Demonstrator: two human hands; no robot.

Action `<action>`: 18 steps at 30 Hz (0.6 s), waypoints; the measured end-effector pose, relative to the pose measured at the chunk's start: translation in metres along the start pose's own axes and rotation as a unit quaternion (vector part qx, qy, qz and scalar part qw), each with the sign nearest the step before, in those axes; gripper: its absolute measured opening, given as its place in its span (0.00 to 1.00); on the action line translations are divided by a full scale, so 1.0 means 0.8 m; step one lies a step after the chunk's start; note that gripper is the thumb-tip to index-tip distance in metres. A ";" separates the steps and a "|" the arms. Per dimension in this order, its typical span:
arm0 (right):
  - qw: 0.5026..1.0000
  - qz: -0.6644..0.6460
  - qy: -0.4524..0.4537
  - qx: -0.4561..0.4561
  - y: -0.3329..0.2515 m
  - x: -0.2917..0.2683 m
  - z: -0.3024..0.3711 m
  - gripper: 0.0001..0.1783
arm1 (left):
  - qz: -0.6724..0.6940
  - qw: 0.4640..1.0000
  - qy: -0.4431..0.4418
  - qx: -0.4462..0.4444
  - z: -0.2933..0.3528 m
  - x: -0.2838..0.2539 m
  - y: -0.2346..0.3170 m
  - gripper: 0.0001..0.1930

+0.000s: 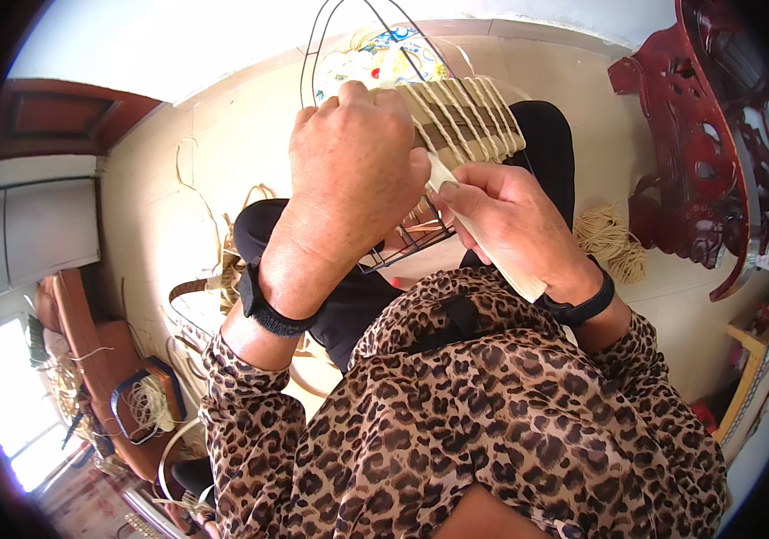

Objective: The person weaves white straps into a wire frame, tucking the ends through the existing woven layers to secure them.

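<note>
A black wire frame (407,241), partly woven, rests on my lap between my knees. Pale twisted cords (462,115) run in rows across a flat brown band on its far side. My left hand (353,157) is closed in a fist over the near left end of that band; what its fingers grip is hidden. In my right hand (524,225), a flat cream strip (499,256) is pinched between thumb and fingers. The strip slants from beside my left thumb down toward my right wrist.
Loose cord lies in a bundle (613,241) on the floor at right, near a carved dark red wooden furniture piece (690,135). Strips and coils (213,292) are scattered at left. A dark-rimmed basket (149,404) stands by a brown bench (88,337).
</note>
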State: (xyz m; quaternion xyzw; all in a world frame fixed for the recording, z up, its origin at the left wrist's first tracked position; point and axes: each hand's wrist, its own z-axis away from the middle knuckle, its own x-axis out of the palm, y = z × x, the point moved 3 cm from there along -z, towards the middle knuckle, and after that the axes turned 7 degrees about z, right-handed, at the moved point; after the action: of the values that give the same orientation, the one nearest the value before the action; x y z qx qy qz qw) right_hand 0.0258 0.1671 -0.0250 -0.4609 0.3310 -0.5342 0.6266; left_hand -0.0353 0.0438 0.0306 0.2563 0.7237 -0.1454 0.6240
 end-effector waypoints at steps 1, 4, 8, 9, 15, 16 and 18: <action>1.000 0.005 -0.009 0.004 0.002 0.002 0.000 0.14 | -0.002 1.000 0.008 0.011 0.001 -0.003 0.000 0.09; 1.000 0.015 -0.011 -0.024 0.005 0.008 -0.003 0.14 | -0.005 1.000 -0.001 0.002 0.004 -0.004 -0.006 0.09; 0.995 0.025 0.005 -0.093 0.015 0.008 -0.004 0.14 | 0.039 0.999 0.019 0.016 0.008 -0.004 -0.012 0.11; 0.995 0.018 0.006 -0.094 0.017 0.009 -0.002 0.14 | 0.035 0.999 0.015 0.019 0.008 -0.005 -0.012 0.11; 0.998 -0.023 -0.002 -0.064 0.024 0.012 0.011 0.11 | 0.092 0.995 0.029 0.001 0.011 -0.001 -0.017 0.13; 0.998 -0.034 0.001 -0.061 0.024 0.012 0.012 0.12 | 0.103 0.994 0.026 -0.012 0.011 -0.001 -0.016 0.13; 0.997 -0.040 -0.001 -0.059 0.026 0.014 0.012 0.12 | 0.114 0.993 0.030 -0.030 0.013 -0.004 -0.019 0.14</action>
State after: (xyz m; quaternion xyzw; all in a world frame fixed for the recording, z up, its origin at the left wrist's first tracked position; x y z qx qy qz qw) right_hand 0.0446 0.1585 -0.0402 -0.5101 0.3426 -0.5383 0.5767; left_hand -0.0351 0.0252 0.0302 0.3226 0.7119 -0.0433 0.6223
